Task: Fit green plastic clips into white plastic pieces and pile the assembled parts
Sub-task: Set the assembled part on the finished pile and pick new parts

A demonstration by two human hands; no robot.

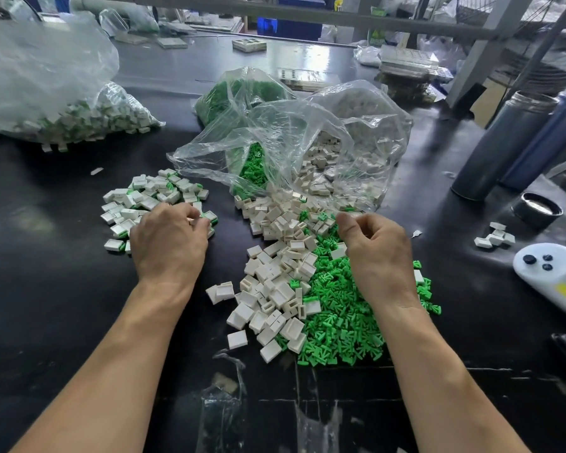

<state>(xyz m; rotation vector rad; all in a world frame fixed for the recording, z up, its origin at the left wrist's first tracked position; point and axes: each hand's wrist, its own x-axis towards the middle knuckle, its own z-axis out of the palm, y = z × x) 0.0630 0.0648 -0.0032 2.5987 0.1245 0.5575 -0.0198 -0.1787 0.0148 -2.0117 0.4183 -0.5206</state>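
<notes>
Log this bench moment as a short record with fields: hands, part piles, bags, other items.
left hand: the left hand rests, fingers curled, on the assembled pile; whether it holds a part cannot be told
right hand: the right hand hangs over the green clips, fingers curled; a grip cannot be told
white pieces: loose white pieces lie between the hands, left of the clips
bags: open clear bag spills both parts; a filled bag lies far left
other: two metal flasks at right, on the black table
</notes>
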